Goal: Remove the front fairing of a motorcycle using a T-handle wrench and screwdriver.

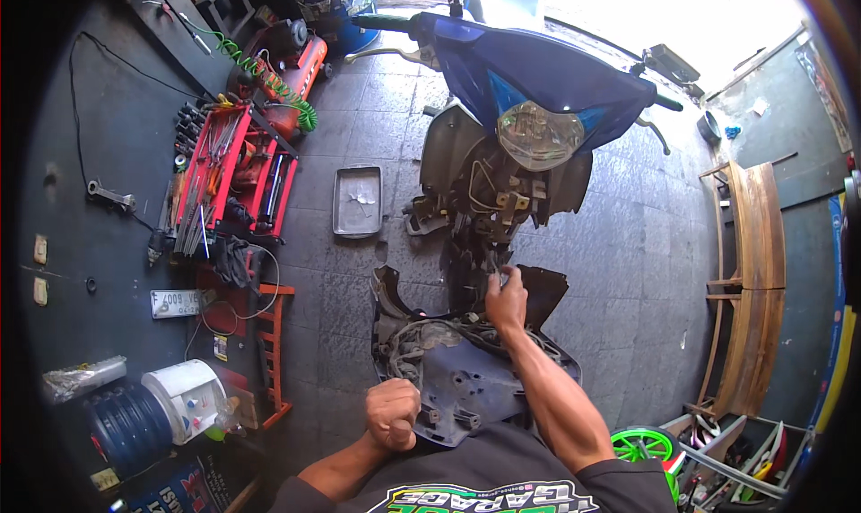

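Note:
A partly stripped scooter with a blue front cowl (529, 60) and round headlight (538, 141) stands ahead of me, its inner frame and wiring exposed. Below, a dark blue-grey body section (457, 378) with cables lies just in front of my torso. My right hand (505, 298) reaches into the gap between front and lower section, fingers closed around something too small to name among the dark parts. My left hand (392, 410) is closed at the lower section's left edge; what it holds, if anything, is hidden.
A metal tray (357, 224) lies on the tiled floor. Left are a red tool trolley (248, 136), red compressor (300, 82), orange stand (278, 352) and blue water jug (126, 428). A wooden bench (758, 226) runs along the right; a green wheel (646, 450) lies lower right.

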